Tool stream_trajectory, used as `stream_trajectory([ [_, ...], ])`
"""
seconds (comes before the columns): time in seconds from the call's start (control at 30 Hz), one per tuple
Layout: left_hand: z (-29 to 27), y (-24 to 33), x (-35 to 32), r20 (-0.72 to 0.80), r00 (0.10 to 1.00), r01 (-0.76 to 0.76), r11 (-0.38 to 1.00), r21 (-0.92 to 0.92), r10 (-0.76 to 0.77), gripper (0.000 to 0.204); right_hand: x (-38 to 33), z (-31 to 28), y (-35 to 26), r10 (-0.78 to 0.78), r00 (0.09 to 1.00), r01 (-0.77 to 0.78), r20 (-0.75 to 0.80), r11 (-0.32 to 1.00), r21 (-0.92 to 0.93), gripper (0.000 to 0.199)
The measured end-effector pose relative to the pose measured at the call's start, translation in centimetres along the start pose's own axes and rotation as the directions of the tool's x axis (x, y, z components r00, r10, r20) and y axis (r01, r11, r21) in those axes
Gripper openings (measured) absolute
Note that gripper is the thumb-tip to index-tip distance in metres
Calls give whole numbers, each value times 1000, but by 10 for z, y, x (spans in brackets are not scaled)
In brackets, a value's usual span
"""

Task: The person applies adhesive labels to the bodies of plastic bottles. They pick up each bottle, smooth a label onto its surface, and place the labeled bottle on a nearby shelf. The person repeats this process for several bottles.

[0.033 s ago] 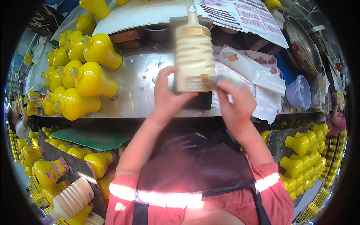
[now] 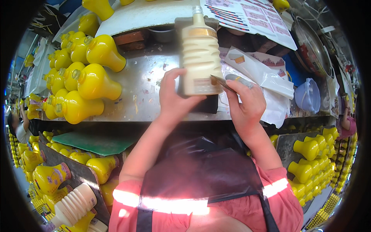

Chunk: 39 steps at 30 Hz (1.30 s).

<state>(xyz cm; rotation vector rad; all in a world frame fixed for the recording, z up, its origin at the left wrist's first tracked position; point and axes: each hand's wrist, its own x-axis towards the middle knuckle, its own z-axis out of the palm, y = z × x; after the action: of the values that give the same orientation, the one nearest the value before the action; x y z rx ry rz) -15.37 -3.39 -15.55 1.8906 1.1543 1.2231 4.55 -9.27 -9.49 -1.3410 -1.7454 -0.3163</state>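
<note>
A cream-coloured glass bottle point(image 2: 201, 58) with wavy ridges and a gold band below its shoulder lies on a dark support, its clear neck pointing away from me. My left hand point(image 2: 172, 94) grips the bottle's lower left side, thumb near the base and fingers along the edge. In my right hand point(image 2: 247, 102) is a thin, pointed brownish tool point(image 2: 222, 83), perhaps tweezers, pinched between thumb and fingers. Its tip touches or hovers just over the bottle's lower right, by a small printed patch. A grey item beside the right fingers is too unclear to name.
Yellow bulbous bottles point(image 2: 98, 81) stand grouped on the metal bench point(image 2: 145, 87) at left. Decal sheets point(image 2: 255, 73) lie right of the bottle, beside a lavender basket point(image 2: 308, 96). More yellow bottles point(image 2: 309, 149) fill boards below on both sides. Other people appear at the far edges.
The tool's pointed end now shows over the bottle's lower right, where a small gold-brown square was visible before. My right hand has turned slightly; the bottle has barely shifted.
</note>
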Motion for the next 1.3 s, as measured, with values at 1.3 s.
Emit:
stream_trajectory([
  [1.3, -32, 2, 144, 565, 774, 632, 299, -715, -285, 47, -7, 5, 8, -240, 963, 184, 119, 916, 356, 40],
])
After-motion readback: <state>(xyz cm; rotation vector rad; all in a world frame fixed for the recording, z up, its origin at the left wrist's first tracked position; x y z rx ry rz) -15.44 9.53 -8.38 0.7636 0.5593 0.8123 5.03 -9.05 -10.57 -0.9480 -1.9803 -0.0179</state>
